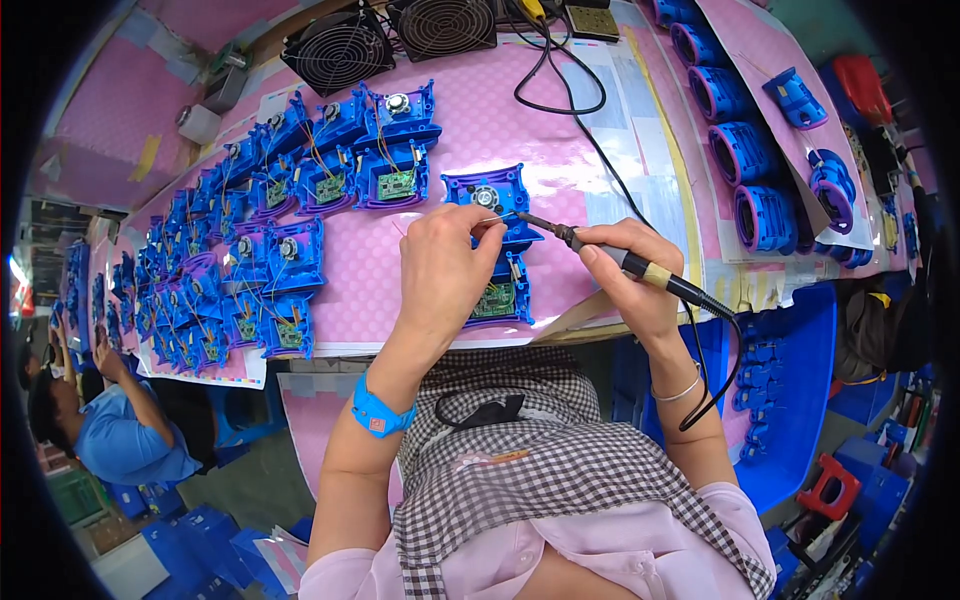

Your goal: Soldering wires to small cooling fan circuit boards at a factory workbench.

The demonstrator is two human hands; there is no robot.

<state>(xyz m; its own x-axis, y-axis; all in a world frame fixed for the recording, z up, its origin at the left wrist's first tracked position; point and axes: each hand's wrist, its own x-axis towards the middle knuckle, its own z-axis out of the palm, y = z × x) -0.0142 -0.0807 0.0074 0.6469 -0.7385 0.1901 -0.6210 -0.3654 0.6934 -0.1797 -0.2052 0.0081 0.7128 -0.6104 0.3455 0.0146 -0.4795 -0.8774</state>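
My right hand (636, 272) is wrapped round a soldering iron (590, 247), its cord trailing down past my wrist. The iron's tip points left at a blue plastic housing (511, 183) that bears a round speaker (485, 197). Close to that tip, my left hand (445, 262) pinches a thin wire (497, 217); whether it is solder or a lead I cannot tell. Below the speaker part is a second blue housing part with a green circuit board (494, 300), partly hidden by my left hand.
Rows of blue housings with boards and speakers (289, 248) fill the table's left side. Two black fans (340, 50) stand at the back. Blue ring-shaped housings (738, 152) line the right. A blue bin (800, 400) sits lower right; a person in blue (135, 430) works at far left.
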